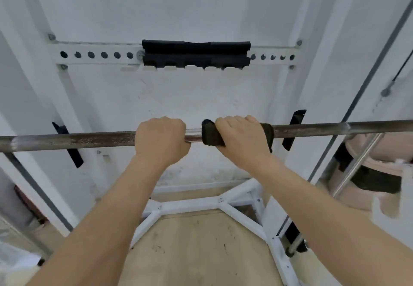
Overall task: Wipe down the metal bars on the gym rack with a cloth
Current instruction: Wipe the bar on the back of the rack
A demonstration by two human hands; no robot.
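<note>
The setting is a white-painted gym rack (67, 97) against a white wall, with a perforated crossmember (96, 54) above carrying a black pad (196, 53). A wooden floor panel (196, 247) lies below, inside the white base frame.

A metal bar (67, 141) runs horizontally across the view, resting near the black hooks at either upright. Its surface appears dull and speckled along most of its length; the short section between my hands looks brighter.

My left hand (161, 139) is clenched directly around the bare bar, steadying it. My right hand (242, 139) is closed over a dark cloth (211, 137), which is wrapped around the bar. The two hands sit near each other at the middle of the bar, not touching.

Step in hand: wiping the centre portion of this bar, in my judgement. Large lengths to the left and right appear not yet cleaned.

Next move, as I judge it: maintain my right fingers (232, 124) pressed on the cloth and slide it along the bar toward the right end, keeping the wrap fully closed. The left hand should hold firm so the bar does not roll.
</note>
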